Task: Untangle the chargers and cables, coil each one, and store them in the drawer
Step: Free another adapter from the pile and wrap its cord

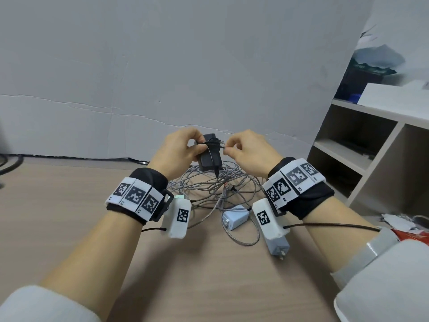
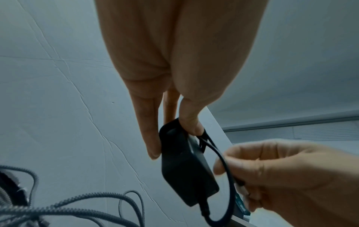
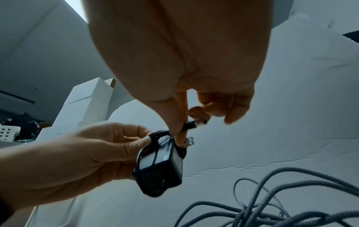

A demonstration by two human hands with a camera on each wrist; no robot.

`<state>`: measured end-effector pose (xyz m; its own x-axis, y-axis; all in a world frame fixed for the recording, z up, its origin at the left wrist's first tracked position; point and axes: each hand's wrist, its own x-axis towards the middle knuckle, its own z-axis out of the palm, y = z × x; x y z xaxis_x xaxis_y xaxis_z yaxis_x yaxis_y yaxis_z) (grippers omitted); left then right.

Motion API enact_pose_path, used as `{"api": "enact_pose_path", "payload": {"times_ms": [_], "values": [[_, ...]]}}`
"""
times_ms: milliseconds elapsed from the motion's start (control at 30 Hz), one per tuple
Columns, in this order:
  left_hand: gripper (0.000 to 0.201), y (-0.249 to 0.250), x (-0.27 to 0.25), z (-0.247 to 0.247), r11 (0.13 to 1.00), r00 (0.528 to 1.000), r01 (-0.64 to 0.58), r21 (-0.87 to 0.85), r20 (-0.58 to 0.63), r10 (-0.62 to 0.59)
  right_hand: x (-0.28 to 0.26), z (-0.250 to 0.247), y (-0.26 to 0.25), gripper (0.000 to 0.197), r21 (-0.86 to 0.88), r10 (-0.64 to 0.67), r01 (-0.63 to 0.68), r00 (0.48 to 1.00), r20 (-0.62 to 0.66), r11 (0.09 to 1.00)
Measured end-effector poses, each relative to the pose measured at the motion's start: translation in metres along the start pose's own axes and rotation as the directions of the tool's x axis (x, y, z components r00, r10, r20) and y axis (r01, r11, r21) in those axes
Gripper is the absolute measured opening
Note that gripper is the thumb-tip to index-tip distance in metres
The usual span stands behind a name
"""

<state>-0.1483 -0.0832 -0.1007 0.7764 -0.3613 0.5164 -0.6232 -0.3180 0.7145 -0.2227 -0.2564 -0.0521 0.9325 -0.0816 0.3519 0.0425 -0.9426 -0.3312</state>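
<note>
My left hand (image 1: pixel 185 148) grips a black charger brick (image 1: pixel 210 156) above the wooden desk, fingers and thumb curled round it (image 2: pixel 186 165). A thin black cable (image 2: pixel 223 161) is wrapped around the brick. My right hand (image 1: pixel 241 152) pinches the end of that cable (image 3: pixel 191 123) just beside the brick (image 3: pixel 161 169). Below the hands lies a tangle of grey braided cables (image 1: pixel 209 184), with a white charger (image 1: pixel 235 217) and another white plug adapter (image 1: pixel 277 246) on the desk.
A grey wall panel (image 1: pixel 162 77) stands behind the desk. A white open shelf unit (image 1: pixel 362 145) with boxes on top is at the right. Papers (image 1: pixel 399 221) lie at the right desk edge. A dark cable (image 1: pixel 11 163) runs at far left.
</note>
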Motion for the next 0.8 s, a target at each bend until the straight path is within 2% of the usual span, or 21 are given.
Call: {"api": "enact_pose_path", "payload": {"times_ms": [100, 167, 267, 367, 500, 800], "values": [[0.006, 0.005, -0.001, 0.000, 1.000, 0.999, -0.013, -0.007, 0.052, 0.013, 0.000, -0.002, -0.006, 0.015, 0.115, -0.085, 0.101, 0.987, -0.140, 0.988], [0.009, 0.009, -0.003, 0.001, 0.999, 0.993, -0.033, -0.001, 0.117, 0.033, 0.001, 0.000, -0.009, 0.018, 0.155, -0.122, 0.150, 0.977, -0.176, 0.976], [0.008, 0.014, -0.005, 0.003, 0.998, 0.979, -0.046, -0.053, 0.195, 0.056, 0.003, 0.001, -0.010, 0.020, 0.223, -0.134, 0.173, 0.974, -0.180, 0.959], [0.010, 0.016, -0.005, 0.002, 0.995, 0.974, -0.063, -0.075, 0.212, 0.078, 0.007, 0.004, -0.005, 0.017, 0.301, -0.112, 0.155, 0.981, -0.157, 0.941], [0.011, 0.015, -0.005, 0.002, 0.989, 0.974, -0.067, -0.130, 0.205, 0.093, 0.007, 0.006, -0.003, 0.010, 0.354, -0.106, 0.147, 0.985, -0.133, 0.923], [0.012, 0.011, -0.003, 0.006, 0.979, 0.983, -0.040, -0.198, 0.166, 0.074, 0.006, -0.001, -0.003, 0.013, 0.427, -0.044, 0.078, 0.995, -0.088, 0.901]]}}
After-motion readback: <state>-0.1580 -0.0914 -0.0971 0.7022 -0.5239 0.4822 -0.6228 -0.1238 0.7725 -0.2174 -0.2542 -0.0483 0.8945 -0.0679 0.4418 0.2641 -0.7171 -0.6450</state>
